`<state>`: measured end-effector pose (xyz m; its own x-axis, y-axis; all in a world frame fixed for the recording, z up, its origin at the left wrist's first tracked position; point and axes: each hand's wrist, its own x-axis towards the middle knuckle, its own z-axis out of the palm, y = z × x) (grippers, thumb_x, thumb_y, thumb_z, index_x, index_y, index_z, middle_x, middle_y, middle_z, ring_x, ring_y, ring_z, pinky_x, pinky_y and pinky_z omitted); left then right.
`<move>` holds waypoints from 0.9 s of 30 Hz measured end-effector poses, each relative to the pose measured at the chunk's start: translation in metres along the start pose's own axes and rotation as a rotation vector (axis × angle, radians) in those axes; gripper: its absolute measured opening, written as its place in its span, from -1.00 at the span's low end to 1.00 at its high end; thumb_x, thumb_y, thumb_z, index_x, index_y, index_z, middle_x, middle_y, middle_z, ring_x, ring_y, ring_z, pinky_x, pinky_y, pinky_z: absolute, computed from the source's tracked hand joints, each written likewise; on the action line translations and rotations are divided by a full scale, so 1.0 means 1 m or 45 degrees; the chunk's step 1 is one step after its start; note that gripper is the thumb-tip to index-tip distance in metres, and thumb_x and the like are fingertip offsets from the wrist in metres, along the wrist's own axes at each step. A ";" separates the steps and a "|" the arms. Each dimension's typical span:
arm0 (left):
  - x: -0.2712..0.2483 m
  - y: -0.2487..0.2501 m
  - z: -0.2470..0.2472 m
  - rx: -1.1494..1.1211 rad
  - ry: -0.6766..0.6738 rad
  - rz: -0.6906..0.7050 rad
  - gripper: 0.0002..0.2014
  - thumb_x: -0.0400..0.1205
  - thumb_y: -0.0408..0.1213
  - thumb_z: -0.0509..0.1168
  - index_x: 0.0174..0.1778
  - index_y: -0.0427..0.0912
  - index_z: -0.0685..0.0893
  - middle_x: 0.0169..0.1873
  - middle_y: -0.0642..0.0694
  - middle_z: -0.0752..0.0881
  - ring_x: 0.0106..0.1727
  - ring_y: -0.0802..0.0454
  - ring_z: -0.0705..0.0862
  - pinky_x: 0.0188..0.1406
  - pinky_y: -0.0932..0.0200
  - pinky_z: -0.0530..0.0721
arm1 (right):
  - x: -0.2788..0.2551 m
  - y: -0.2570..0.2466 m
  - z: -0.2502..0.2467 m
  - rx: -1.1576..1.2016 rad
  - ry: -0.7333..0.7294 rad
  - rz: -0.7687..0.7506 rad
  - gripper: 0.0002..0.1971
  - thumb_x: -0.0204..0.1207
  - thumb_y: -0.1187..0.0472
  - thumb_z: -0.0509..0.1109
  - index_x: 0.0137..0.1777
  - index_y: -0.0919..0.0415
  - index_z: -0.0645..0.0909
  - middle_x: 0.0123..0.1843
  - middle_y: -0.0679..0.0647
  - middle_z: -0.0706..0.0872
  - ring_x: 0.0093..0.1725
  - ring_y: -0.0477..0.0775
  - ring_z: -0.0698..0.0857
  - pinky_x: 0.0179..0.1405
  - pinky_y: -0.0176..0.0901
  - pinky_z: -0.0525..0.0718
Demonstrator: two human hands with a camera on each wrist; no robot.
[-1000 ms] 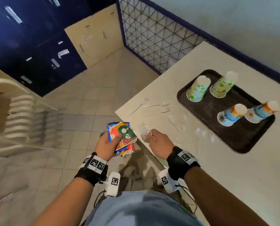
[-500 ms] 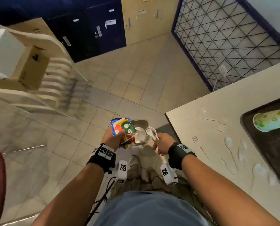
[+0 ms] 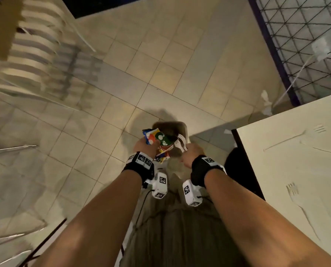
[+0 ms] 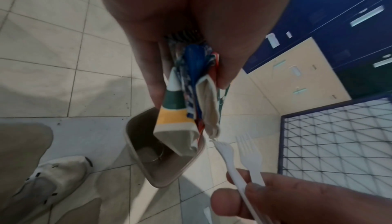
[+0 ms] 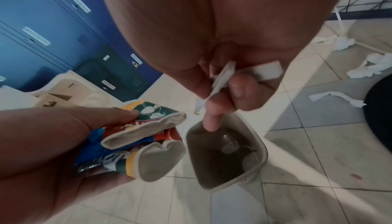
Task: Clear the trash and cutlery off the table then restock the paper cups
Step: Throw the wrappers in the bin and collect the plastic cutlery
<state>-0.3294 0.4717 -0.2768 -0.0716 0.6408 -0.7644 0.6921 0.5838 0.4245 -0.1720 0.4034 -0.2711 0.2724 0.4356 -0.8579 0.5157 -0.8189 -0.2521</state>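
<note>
A beige tiled floor is seen across the head view, with blue lockers and a wire grid panel at the upper right, stacked pale chairs at the upper left, and the corner of a pale bench at the right edge, on which white forks are left lying. A tan bin is stood open on the floor at centre. Flattened paper cups are clamped in the left hand, their open rims turned down toward the bin. Two white plastic forks are pinched in the right hand, tines pointed away toward the upper frame, above the bin. No legible writing can be made out.
</note>
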 end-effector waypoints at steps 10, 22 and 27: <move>0.042 0.009 0.019 0.053 -0.043 -0.212 -0.47 0.52 0.25 0.50 -0.13 -0.26 0.74 -0.35 -0.14 0.73 -0.19 -0.19 0.75 -0.08 0.03 0.76 | 0.027 -0.026 0.010 0.258 0.047 -0.046 -0.49 0.75 0.04 0.24 0.68 0.09 0.35 0.54 0.24 0.60 0.46 0.34 0.62 0.39 0.04 0.56; 0.050 -0.004 0.043 -0.178 -0.064 -0.241 -0.45 0.69 0.01 0.35 0.52 -0.25 0.58 0.04 -0.21 0.66 -0.01 -0.21 0.70 0.25 -0.21 0.79 | 0.052 0.005 0.021 0.260 0.048 0.018 -0.55 0.75 0.14 0.22 0.63 0.15 0.40 0.48 0.26 0.62 0.40 0.36 0.64 0.34 -0.02 0.57; -0.029 0.028 -0.006 -0.229 -0.081 -0.110 -0.28 0.39 0.17 0.32 0.46 -0.11 0.64 0.12 -0.23 0.79 0.06 -0.23 0.82 0.18 -0.27 0.82 | -0.045 -0.021 -0.023 0.362 0.098 -0.098 -0.52 0.74 0.08 0.24 0.65 0.03 0.41 0.54 0.17 0.61 0.46 0.27 0.62 0.40 -0.06 0.56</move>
<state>-0.3120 0.4725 -0.2402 -0.0760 0.5549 -0.8284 0.5454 0.7187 0.4314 -0.1761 0.4096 -0.2166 0.3078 0.5189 -0.7975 0.2919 -0.8493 -0.4399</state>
